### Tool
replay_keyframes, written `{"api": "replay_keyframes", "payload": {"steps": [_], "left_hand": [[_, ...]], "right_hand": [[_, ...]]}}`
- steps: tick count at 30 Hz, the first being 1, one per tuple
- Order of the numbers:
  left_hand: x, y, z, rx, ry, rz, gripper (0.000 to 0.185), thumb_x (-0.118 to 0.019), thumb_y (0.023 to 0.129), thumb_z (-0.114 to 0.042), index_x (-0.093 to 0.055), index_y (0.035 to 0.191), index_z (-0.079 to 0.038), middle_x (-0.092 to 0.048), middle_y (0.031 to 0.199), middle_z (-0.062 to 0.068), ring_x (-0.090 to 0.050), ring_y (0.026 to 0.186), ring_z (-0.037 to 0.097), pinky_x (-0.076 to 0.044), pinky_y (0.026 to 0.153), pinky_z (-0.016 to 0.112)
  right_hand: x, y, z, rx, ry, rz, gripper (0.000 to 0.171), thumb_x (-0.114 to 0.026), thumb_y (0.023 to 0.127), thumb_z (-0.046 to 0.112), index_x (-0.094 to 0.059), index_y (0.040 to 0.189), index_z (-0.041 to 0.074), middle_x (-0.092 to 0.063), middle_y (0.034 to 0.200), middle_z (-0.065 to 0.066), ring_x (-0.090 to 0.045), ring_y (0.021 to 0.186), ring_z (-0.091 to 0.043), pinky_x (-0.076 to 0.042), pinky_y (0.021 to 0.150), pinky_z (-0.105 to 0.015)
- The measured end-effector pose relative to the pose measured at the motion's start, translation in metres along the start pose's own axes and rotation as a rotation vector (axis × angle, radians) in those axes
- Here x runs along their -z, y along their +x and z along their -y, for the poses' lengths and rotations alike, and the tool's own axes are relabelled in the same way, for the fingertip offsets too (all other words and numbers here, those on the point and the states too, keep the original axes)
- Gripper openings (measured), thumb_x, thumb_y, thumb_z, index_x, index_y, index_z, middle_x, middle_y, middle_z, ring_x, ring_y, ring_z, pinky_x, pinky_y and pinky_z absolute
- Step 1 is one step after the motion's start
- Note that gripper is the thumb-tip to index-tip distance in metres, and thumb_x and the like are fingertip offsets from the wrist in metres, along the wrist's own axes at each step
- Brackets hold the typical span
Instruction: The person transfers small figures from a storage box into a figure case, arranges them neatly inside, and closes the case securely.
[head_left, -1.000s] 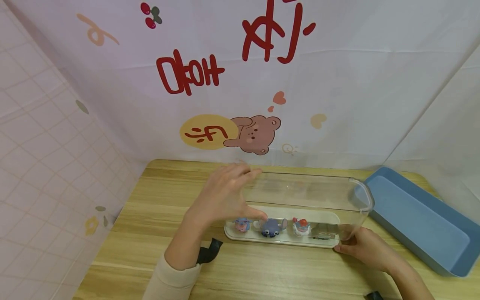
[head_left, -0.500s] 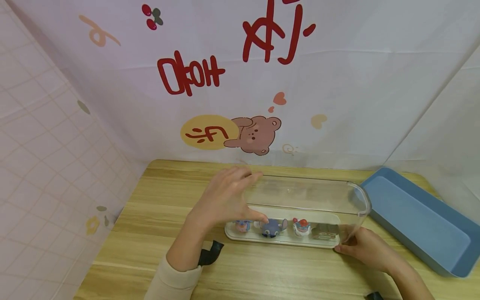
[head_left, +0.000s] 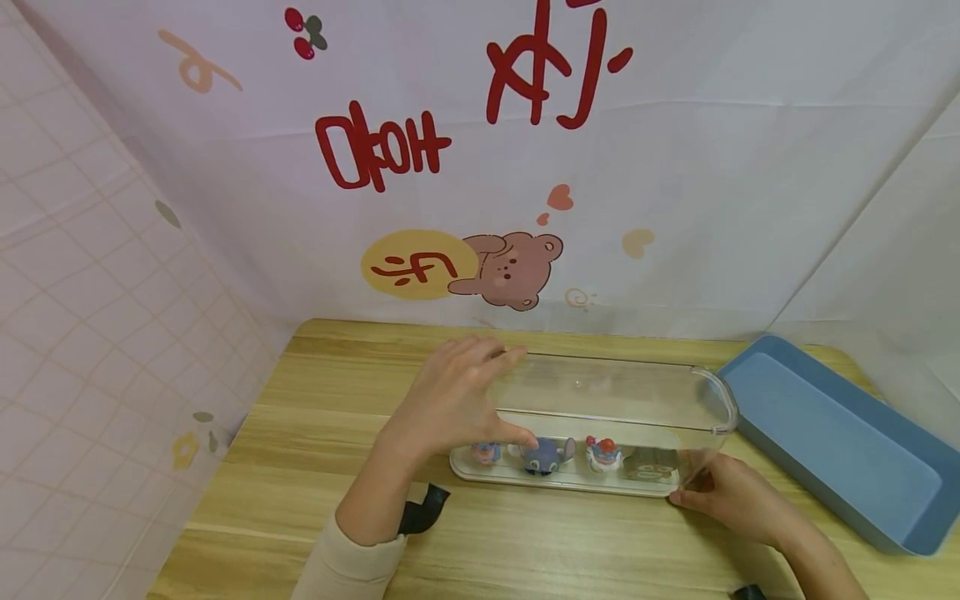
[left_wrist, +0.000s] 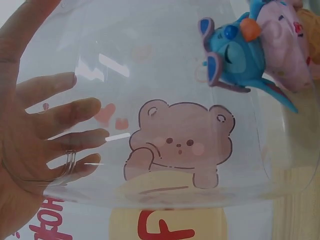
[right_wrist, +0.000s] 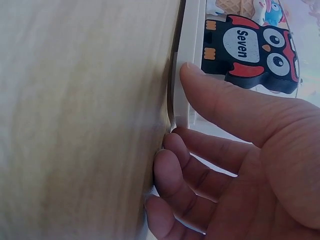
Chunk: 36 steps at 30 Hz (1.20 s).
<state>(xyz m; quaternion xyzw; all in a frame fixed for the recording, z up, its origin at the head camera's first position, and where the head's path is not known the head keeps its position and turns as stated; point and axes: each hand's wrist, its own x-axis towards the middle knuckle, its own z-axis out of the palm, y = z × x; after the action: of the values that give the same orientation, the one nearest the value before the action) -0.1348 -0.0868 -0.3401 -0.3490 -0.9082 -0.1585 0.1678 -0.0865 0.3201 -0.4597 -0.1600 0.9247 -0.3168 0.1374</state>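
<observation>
owl figure point(right_wrist: 252, 52) reads "seven", beside right hand point(right_wrist: 240, 165).

Head view high, wrist views close, sharing clear cover point(head_left: 615, 392)

— Home or studio?
— Looks like a staged home-style corner, prob. a small recording setup. White cloth point(head_left: 712, 192) hung as backdrop w/ red lettering point(head_left: 382, 150), cartoon bear point(head_left: 513, 268), hearts.
— Anything else pointing that way?
— Pink tiled sheet point(head_left: 90, 317) down the left side, also decorated, not a real wall by the look of it. Small wood-grain table point(head_left: 322, 467) pushed up against the cloth.
— Not a shop or lab, then?
— No shelving, tools or instruments in view. Just a blue tray point(head_left: 840, 450) and toy figures point(head_left: 543, 455) under a clear cover point(head_left: 622, 392); hobby/domestic feel.
</observation>
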Motion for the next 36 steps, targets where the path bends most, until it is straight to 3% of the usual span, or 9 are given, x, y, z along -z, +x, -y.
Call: {"api": "replay_keyframes", "payload": {"steps": [9, 18, 25, 36], "left_hand": [[-0.0034, -0.0012, -0.0022, 0.011, 0.012, 0.001, 0.104, -0.091, 0.054, -0.075, -0.07, 0.137, -0.015, -0.07, 0.12, 0.004, -0.066, 0.113, 0.025, -0.056, 0.097, 0.044], [-0.0041, -0.0023, -0.003, 0.021, 0.002, 0.008, 0.105, -0.092, 0.054, -0.075, -0.07, 0.137, -0.014, -0.07, 0.124, 0.005, -0.065, 0.118, 0.026, -0.054, 0.101, 0.046], [-0.0064, -0.0033, -0.0028, 0.021, 0.007, 0.013, 0.105, -0.091, 0.055, -0.075, -0.07, 0.137, -0.014, -0.07, 0.123, 0.004, -0.065, 0.116, 0.026, -0.054, 0.099, 0.046], [-0.007, -0.005, -0.0037, 0.048, 0.0, 0.037, 0.105, -0.091, 0.056, -0.075, -0.067, 0.14, -0.018, -0.07, 0.125, 0.003, -0.064, 0.118, 0.025, -0.053, 0.101, 0.047]], "right_hand": [[-0.0016, -0.0003, -0.0015, 0.023, 0.018, -0.01, 0.039, -0.085, 0.089, 0.025, -0.07, 0.119, 0.006, -0.073, 0.097, 0.008, -0.062, 0.081, 0.001, -0.054, 0.068, -0.026], [-0.0005, 0.0007, -0.0005, 0.019, 0.009, 0.002, 0.029, -0.084, 0.09, 0.025, -0.072, 0.109, 0.007, -0.071, 0.09, 0.009, -0.06, 0.078, 0.001, -0.053, 0.066, -0.026], [0.0003, 0.0005, 0.0003, -0.035, -0.006, 0.005, 0.024, -0.085, 0.089, 0.028, -0.073, 0.1, 0.01, -0.069, 0.085, 0.009, -0.059, 0.076, 0.001, -0.052, 0.065, -0.026], [0.0004, 0.0001, 0.0014, -0.056, -0.04, -0.008, 0.022, -0.086, 0.088, 0.029, -0.072, 0.095, 0.013, -0.067, 0.086, 0.008, -0.057, 0.077, 0.0, -0.051, 0.066, -0.026]]}}
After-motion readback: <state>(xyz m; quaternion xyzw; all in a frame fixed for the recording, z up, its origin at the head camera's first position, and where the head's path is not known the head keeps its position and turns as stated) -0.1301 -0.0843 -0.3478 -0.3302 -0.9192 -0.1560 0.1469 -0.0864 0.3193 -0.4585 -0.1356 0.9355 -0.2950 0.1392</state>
